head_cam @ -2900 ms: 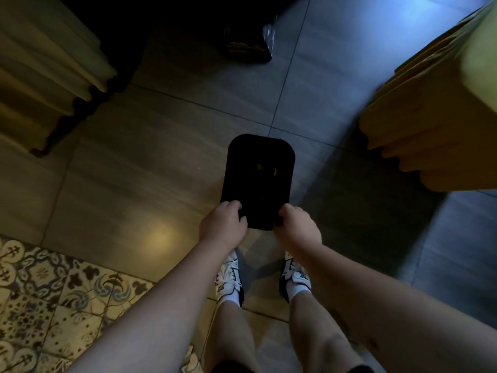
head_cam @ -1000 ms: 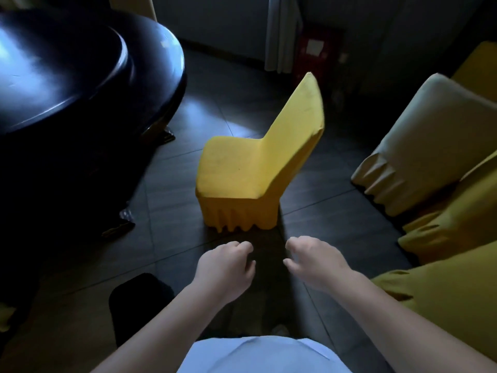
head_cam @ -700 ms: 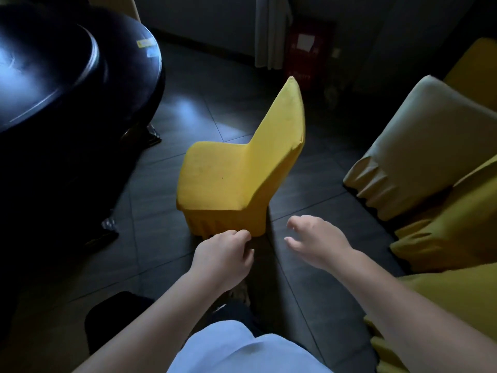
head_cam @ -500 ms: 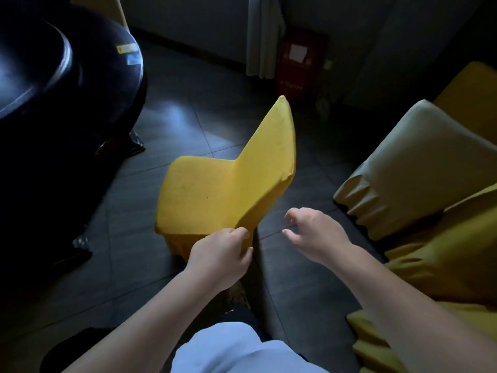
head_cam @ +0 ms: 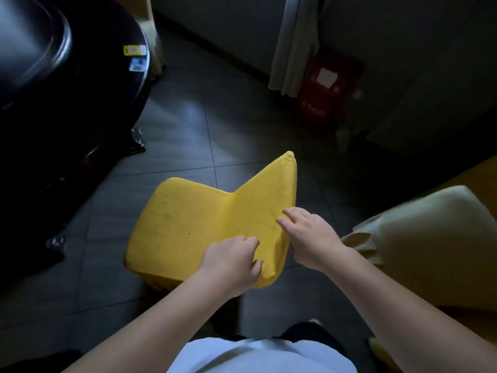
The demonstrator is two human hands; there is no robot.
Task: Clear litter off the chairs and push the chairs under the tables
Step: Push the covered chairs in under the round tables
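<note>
A chair in a yellow cover (head_cam: 183, 227) stands on the dark tiled floor in the middle of the head view, its seat facing the black round table (head_cam: 67, 76) at the left. I see only a tiny dark speck on the seat. My left hand (head_cam: 231, 265) is curled into a loose fist against the near end of the backrest. My right hand (head_cam: 309, 238) hovers with fingers apart over the backrest's top edge, fingertips touching the fabric.
A pale covered chair (head_cam: 430, 238) stands close on the right, with another yellow cover (head_cam: 382, 351) at the bottom right. A red box (head_cam: 328, 87) and a curtain (head_cam: 293, 44) are at the far wall. Table legs (head_cam: 137, 138) stick out at the left.
I have stepped closer to the yellow chair. Both hands moved forward from open air onto its backrest. The black bin I set down earlier has dropped out of view.
</note>
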